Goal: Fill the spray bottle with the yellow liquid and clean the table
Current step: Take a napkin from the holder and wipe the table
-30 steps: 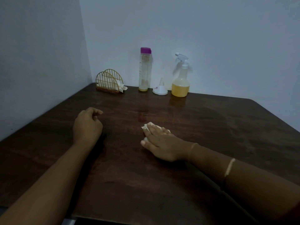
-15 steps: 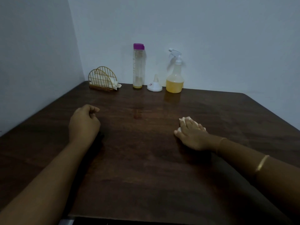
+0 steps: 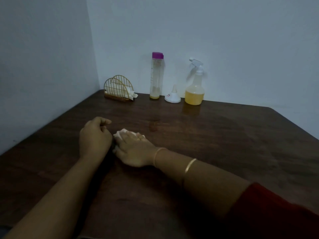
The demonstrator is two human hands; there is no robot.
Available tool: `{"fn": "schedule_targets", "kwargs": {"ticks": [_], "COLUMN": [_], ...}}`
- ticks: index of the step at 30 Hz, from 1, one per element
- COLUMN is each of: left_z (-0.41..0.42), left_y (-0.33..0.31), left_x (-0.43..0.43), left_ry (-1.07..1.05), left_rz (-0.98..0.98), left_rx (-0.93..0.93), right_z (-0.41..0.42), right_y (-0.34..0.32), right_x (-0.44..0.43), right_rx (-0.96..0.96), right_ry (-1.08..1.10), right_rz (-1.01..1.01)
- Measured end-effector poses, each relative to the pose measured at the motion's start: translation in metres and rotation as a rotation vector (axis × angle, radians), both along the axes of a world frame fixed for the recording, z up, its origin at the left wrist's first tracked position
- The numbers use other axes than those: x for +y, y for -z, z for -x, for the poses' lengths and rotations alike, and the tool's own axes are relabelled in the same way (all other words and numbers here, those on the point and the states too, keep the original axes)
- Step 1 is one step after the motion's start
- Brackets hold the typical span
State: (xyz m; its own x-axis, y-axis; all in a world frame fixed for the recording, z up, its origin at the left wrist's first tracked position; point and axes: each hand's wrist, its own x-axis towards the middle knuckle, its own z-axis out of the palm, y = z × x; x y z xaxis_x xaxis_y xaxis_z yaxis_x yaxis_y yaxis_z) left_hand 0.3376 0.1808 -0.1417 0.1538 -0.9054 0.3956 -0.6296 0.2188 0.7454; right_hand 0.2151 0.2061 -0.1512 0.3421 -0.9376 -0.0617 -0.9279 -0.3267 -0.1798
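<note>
**Q:** ok so what's on the table rn, anything in ur way?

**A:** not rly. I'm at the dark wood table [image 3: 224, 152], pushed into a corner w/ plain walls on two sides. My right hand [image 3: 136, 150] lies flat, palm down, fingers spread over a crumpled white tissue [image 3: 123, 132] and pressing it to the wood. Only the tissue's far edge pokes out past my fingertips. My left hand [image 3: 95, 138] sits just beside it, nearly touching, fingers curled into a loose fist w/ nothing in it afaict. Two thin gold bangles [image 3: 189, 165] on my right forearm, red sleeve [image 3: 276, 213] further up.

**Q:** and the bottles?

**A:** all lined up along the back wall, well apart from my hands. Spray bottle [image 3: 195, 90] is upright on the right, white trigger head on, yellow liquid filling abt the bottom third. White funnel [image 3: 173, 96] stands wide end down just left of it. Then a tall clear bottle [image 3: 156, 78] w/ a purple cap, only a thin bit of yellow left at the bottom. Far left corner has a gold wire napkin holder [image 3: 119, 88] w/ white napkins inside. Wood between me and that row is bare, faint shiny patch [image 3: 153, 125] in front of the tall bottle, can't tell if it's wet or a reflection.
</note>
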Motion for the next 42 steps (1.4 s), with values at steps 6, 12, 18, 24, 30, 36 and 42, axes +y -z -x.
{"fn": "schedule_targets", "kwargs": {"ticks": [6, 12, 18, 24, 30, 36, 42], "left_z": [0.002, 0.009, 0.004, -0.002, 0.001, 0.002, -0.007], "left_y": [-0.001, -0.008, -0.009, -0.013, -0.013, -0.014, -0.012], "left_x": [0.004, 0.006, 0.013, 0.014, 0.014, 0.014, 0.013], "left_ry": [0.041, 0.089, 0.051, 0.010, 0.081, 0.078, 0.028], "left_rz": [-0.060, 0.029, 0.092, 0.035, -0.212, -0.359, -0.314], "left_rx": [-0.034, -0.235, -0.172, -0.254, -0.428, -0.644, -0.614], "right_z": [0.073, 0.077, -0.006, 0.026, 0.085, 0.023, -0.018], "right_y": [-0.010, 0.005, 0.008, -0.007, 0.004, 0.005, -0.011], "right_x": [-0.020, 0.052, 0.028, -0.047, 0.000, 0.040, -0.062], "right_rx": [0.004, 0.052, 0.018, -0.035, 0.043, 0.008, -0.055], "right_ry": [0.400, 0.257, -0.167, 0.211, 0.315, -0.159, -0.174], "right_rz": [-0.038, -0.143, 0.104, 0.086, -0.097, 0.048, 0.016]}}
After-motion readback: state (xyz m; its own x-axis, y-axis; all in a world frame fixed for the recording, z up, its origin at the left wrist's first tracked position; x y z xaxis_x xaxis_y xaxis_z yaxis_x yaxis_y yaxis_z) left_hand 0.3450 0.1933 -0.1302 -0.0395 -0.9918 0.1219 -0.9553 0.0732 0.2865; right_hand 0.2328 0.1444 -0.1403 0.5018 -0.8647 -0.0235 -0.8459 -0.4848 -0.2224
